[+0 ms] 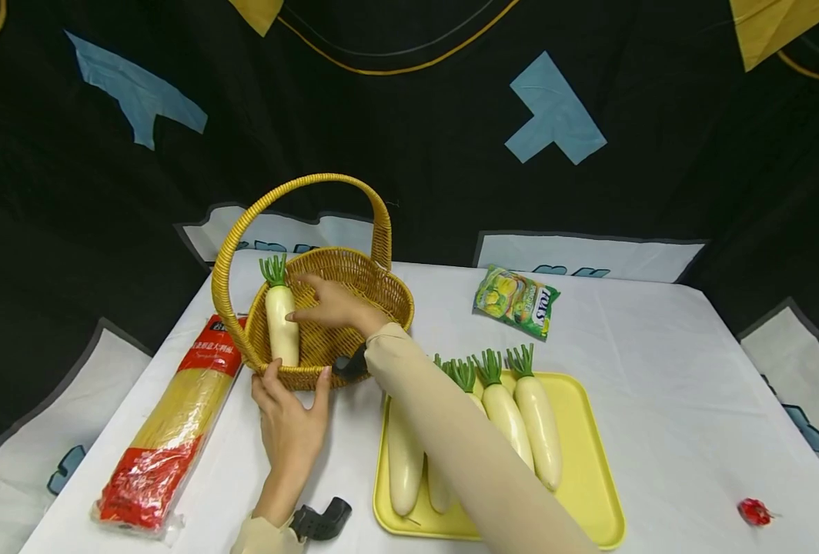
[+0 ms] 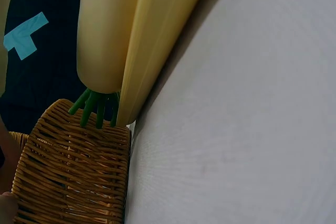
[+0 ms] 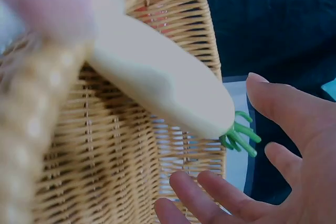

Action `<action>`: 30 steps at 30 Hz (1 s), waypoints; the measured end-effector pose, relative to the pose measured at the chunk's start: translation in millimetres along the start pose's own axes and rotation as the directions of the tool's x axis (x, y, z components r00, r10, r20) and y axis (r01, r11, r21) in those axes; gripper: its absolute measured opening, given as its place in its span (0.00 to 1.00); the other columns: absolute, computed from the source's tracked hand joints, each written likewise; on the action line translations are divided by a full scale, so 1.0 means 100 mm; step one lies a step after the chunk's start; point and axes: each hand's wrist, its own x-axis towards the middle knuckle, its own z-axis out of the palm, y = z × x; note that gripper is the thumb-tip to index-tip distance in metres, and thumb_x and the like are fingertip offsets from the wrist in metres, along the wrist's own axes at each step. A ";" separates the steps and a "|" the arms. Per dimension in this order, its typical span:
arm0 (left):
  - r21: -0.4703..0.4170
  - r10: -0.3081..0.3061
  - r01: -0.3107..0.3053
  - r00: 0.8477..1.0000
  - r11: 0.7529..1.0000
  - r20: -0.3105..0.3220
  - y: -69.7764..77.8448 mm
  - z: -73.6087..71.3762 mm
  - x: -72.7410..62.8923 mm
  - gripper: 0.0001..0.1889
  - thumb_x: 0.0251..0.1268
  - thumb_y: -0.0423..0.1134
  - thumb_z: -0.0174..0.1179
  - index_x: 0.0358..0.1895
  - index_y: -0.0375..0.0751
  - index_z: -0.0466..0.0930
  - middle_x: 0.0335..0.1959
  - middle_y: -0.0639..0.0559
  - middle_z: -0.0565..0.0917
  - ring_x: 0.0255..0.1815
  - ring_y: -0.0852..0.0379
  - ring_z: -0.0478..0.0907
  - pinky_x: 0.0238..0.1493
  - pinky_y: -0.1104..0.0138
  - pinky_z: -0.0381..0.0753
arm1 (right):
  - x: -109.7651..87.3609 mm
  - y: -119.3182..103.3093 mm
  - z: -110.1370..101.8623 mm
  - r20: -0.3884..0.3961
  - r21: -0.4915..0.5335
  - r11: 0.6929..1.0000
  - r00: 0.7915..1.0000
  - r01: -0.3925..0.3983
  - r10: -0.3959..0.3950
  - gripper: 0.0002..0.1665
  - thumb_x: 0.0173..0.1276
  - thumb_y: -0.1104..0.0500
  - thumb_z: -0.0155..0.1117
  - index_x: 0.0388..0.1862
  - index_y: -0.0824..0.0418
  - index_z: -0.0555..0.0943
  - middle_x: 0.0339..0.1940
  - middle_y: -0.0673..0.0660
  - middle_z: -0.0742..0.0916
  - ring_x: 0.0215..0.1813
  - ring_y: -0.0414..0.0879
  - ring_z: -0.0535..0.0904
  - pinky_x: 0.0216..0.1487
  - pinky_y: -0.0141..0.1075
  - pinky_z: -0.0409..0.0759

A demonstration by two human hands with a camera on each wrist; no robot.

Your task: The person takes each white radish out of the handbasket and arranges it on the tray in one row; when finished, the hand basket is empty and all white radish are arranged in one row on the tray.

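A white radish (image 1: 282,327) with a short green top leans inside the left part of a woven wicker basket (image 1: 340,265) with a tall arched handle. My left hand (image 1: 292,423) holds the basket's near rim, fingertips and thumb set apart over its edge. Above the basket's inside, my right hand (image 1: 336,304) has its fingers spread beside the radish. In the right wrist view, that hand (image 3: 294,150) stands apart from the radish (image 3: 168,77), near its green leaves. More white radishes (image 1: 539,431) lie side by side on a yellow tray (image 1: 590,492), partly hidden by my right sleeve.
A red-and-yellow spaghetti pack (image 1: 174,423) lies left of the basket. Behind the tray is a green snack bag (image 1: 516,302). A small red item (image 1: 754,512) sits at the right front. Black cloth (image 1: 437,154) hangs behind the white-covered table (image 1: 666,369).
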 end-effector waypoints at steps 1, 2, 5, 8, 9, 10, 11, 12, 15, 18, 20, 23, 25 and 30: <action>0.001 0.003 -0.003 1.000 1.000 -0.001 0.00 0.00 0.00 0.39 0.57 0.60 0.54 0.64 0.43 0.50 0.64 0.26 0.52 0.45 0.25 0.68 0.38 0.43 0.67 | 0.01 0.00 0.02 -0.003 0.014 1.000 1.000 -0.004 0.004 0.41 0.62 0.49 0.60 0.71 0.52 0.53 0.69 0.58 0.66 0.67 0.52 0.65 0.63 0.41 0.68; 0.002 0.005 -0.005 1.000 1.000 -0.001 0.00 0.00 0.00 0.38 0.57 0.59 0.55 0.64 0.43 0.50 0.64 0.25 0.52 0.45 0.25 0.69 0.38 0.43 0.67 | 0.02 -0.01 0.03 -0.005 0.027 1.000 1.000 -0.006 0.007 0.42 0.62 0.49 0.60 0.71 0.52 0.53 0.69 0.58 0.66 0.67 0.52 0.65 0.63 0.41 0.67; 0.003 0.009 -0.009 1.000 1.000 -0.003 -0.01 0.00 0.00 0.37 0.57 0.54 0.57 0.63 0.44 0.50 0.64 0.25 0.52 0.45 0.24 0.69 0.38 0.42 0.67 | 0.05 -0.03 0.08 -0.010 0.053 0.998 1.000 -0.025 0.026 0.44 0.61 0.49 0.61 0.71 0.53 0.51 0.69 0.59 0.65 0.68 0.51 0.63 0.64 0.41 0.67; 0.003 0.013 -0.013 1.000 1.000 -0.005 -0.01 0.00 0.00 0.36 0.56 0.49 0.58 0.63 0.43 0.50 0.64 0.25 0.52 0.45 0.24 0.69 0.37 0.42 0.67 | 0.07 -0.06 0.13 -0.014 0.056 0.997 0.999 -0.049 0.050 0.46 0.61 0.49 0.61 0.72 0.54 0.50 0.70 0.57 0.64 0.69 0.50 0.61 0.66 0.40 0.64; 0.003 0.014 -0.014 1.000 1.000 -0.007 -0.01 0.00 0.00 0.35 0.56 0.48 0.58 0.63 0.43 0.50 0.64 0.24 0.52 0.44 0.24 0.69 0.37 0.42 0.67 | 0.08 -0.06 0.14 -0.014 0.054 0.997 0.998 -0.060 0.061 0.46 0.61 0.49 0.61 0.72 0.55 0.49 0.71 0.57 0.63 0.70 0.49 0.61 0.66 0.39 0.63; 0.004 0.015 -0.015 1.000 1.000 -0.008 -0.01 0.00 0.00 0.35 0.56 0.47 0.59 0.63 0.43 0.50 0.64 0.24 0.52 0.44 0.24 0.69 0.37 0.43 0.68 | 0.09 -0.07 0.16 -0.013 0.054 0.996 0.998 -0.067 0.067 0.47 0.61 0.49 0.61 0.72 0.55 0.49 0.71 0.57 0.62 0.70 0.49 0.60 0.67 0.38 0.62; 0.004 0.016 -0.016 1.000 1.000 -0.010 -0.01 0.00 0.00 0.35 0.55 0.46 0.59 0.63 0.43 0.50 0.64 0.24 0.52 0.44 0.24 0.69 0.37 0.43 0.68 | 0.09 -0.07 0.17 -0.011 0.053 0.996 0.997 -0.074 0.074 0.47 0.61 0.49 0.61 0.72 0.56 0.49 0.71 0.56 0.62 0.70 0.49 0.60 0.67 0.38 0.62; 0.004 0.018 -0.018 1.000 1.000 -0.013 -0.01 0.00 0.00 0.35 0.55 0.46 0.59 0.63 0.43 0.51 0.63 0.24 0.52 0.44 0.24 0.69 0.36 0.43 0.68 | 0.10 -0.07 0.18 -0.010 0.048 0.995 0.996 -0.083 0.083 0.47 0.60 0.49 0.62 0.72 0.56 0.49 0.71 0.56 0.62 0.70 0.49 0.60 0.67 0.38 0.62; 0.005 0.027 -0.027 0.999 1.000 -0.016 -0.01 0.00 0.00 0.35 0.54 0.44 0.59 0.63 0.43 0.51 0.63 0.24 0.53 0.43 0.25 0.70 0.36 0.43 0.68 | 0.11 -0.07 0.21 -0.009 0.039 0.994 0.995 -0.101 0.101 0.47 0.60 0.49 0.62 0.72 0.56 0.49 0.70 0.57 0.64 0.69 0.49 0.62 0.66 0.38 0.63; 0.007 0.040 -0.040 0.999 0.999 -0.012 -0.01 -0.02 0.00 0.35 0.54 0.42 0.59 0.63 0.43 0.51 0.63 0.24 0.53 0.42 0.25 0.70 0.36 0.44 0.68 | 0.12 -0.07 0.24 -0.016 0.032 0.993 0.994 -0.110 0.111 0.47 0.60 0.49 0.63 0.71 0.56 0.50 0.70 0.58 0.65 0.68 0.50 0.63 0.66 0.38 0.64; 0.008 0.044 -0.044 0.999 0.999 -0.004 -0.01 -0.03 0.00 0.33 0.56 0.42 0.57 0.63 0.43 0.50 0.64 0.24 0.52 0.42 0.25 0.70 0.35 0.44 0.68 | 0.14 -0.06 0.26 -0.022 0.036 0.993 0.994 -0.111 0.111 0.47 0.59 0.50 0.63 0.71 0.56 0.51 0.69 0.58 0.67 0.67 0.50 0.65 0.65 0.38 0.65; 0.002 0.036 -0.036 0.999 0.999 0.004 -0.01 -0.04 0.00 0.29 0.63 0.45 0.52 0.63 0.43 0.51 0.64 0.26 0.52 0.43 0.26 0.70 0.36 0.44 0.68 | 0.16 -0.05 0.32 -0.030 0.057 0.992 0.993 -0.114 0.116 0.47 0.58 0.49 0.64 0.71 0.56 0.52 0.65 0.60 0.71 0.64 0.50 0.69 0.62 0.36 0.68; -0.002 0.027 -0.027 1.000 1.000 0.002 -0.01 -0.04 0.00 0.27 0.66 0.48 0.48 0.63 0.43 0.52 0.64 0.27 0.54 0.45 0.26 0.69 0.37 0.44 0.67 | 0.17 -0.04 0.37 -0.039 0.087 0.990 0.992 -0.114 0.118 0.47 0.58 0.50 0.64 0.71 0.57 0.52 0.63 0.61 0.73 0.61 0.50 0.71 0.58 0.35 0.71; -0.007 0.018 -0.019 1.000 1.000 -0.011 -0.02 -0.05 0.00 0.25 0.68 0.49 0.44 0.63 0.43 0.54 0.63 0.28 0.56 0.47 0.28 0.68 0.39 0.44 0.66 | 0.19 -0.04 0.44 -0.077 0.161 0.980 0.988 -0.118 0.132 0.48 0.57 0.51 0.65 0.71 0.57 0.51 0.61 0.62 0.74 0.55 0.50 0.75 0.48 0.33 0.74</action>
